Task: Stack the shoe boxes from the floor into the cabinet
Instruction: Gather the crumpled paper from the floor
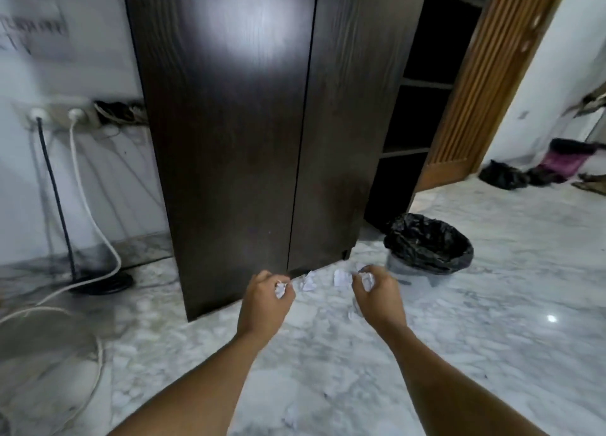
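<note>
A tall dark-brown cabinet (pixel 236 124) stands in front of me with both front doors closed. To its right are open dark shelves (pixel 423 107). No shoe box is in view. My left hand (pixel 265 304) is closed around a crumpled white paper scrap (pixel 280 289) low at the cabinet's foot. My right hand (pixel 377 298) grips another crumpled white paper (pixel 368 283). Two more paper scraps (pixel 308 280) lie on the marble floor between my hands.
A grey bin lined with a black bag (pixel 429 245) stands right of the cabinet. A wall socket with a black and a white cable (pixel 82 186) is at the left, a round black base (pixel 105 281) below. A wooden slatted door (pixel 485 85) and dark bags (pixel 505 175) are far right.
</note>
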Available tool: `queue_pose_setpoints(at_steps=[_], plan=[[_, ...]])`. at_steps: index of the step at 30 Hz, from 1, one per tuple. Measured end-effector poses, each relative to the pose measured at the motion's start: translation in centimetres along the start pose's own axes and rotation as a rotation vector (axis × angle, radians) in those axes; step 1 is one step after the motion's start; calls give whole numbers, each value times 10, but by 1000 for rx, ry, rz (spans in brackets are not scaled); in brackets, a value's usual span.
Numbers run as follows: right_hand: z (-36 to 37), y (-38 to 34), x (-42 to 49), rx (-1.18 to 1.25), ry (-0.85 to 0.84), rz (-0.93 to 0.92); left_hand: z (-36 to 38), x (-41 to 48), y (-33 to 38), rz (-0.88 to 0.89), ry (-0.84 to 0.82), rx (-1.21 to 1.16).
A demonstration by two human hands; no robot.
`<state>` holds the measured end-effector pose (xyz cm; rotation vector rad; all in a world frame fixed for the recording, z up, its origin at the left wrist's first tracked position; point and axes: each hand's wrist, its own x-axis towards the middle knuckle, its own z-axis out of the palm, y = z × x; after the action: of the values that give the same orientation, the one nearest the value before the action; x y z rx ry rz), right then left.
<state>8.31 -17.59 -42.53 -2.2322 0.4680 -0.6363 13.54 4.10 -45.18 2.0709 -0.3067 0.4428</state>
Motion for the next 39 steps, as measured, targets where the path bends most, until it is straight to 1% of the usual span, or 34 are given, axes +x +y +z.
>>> queue_pose_setpoints(at_steps=[6,9,11,14,16,19,23,27,29,31,33,35,37,39], plan=[[-111,-66,28,-72,123,-164,-31,39,126,198,101,-74],[-163,-87,42,-133,177,-214,-33,48,169,286,118,-108],[-192,-93,53,-156,229,-240,-25,56,188,335,90,-127],[-226,-88,74,-192,289,-259,2,83,209,395,24,-125],[-236,-73,95,-182,326,-236,32,105,221,407,6,-131],[-229,-22,130,-202,335,-155,96,119,224,400,-16,-162],[-195,62,175,-236,240,-69,198,124,196,322,-184,-151],[-165,119,209,-169,240,70,268,140,177,226,-253,-167],[-146,146,229,-76,248,163,308,147,167,133,-274,-212],[-129,166,245,14,282,257,342,150,160,-34,-322,-304],[-116,183,257,106,325,349,371,153,157,-212,-332,-440],[-106,196,268,176,366,415,394,158,156,-341,-316,-518],[-99,203,278,211,396,448,416,162,157,-379,-304,-537],[-91,208,288,258,386,471,431,168,162,-359,-294,-524]])
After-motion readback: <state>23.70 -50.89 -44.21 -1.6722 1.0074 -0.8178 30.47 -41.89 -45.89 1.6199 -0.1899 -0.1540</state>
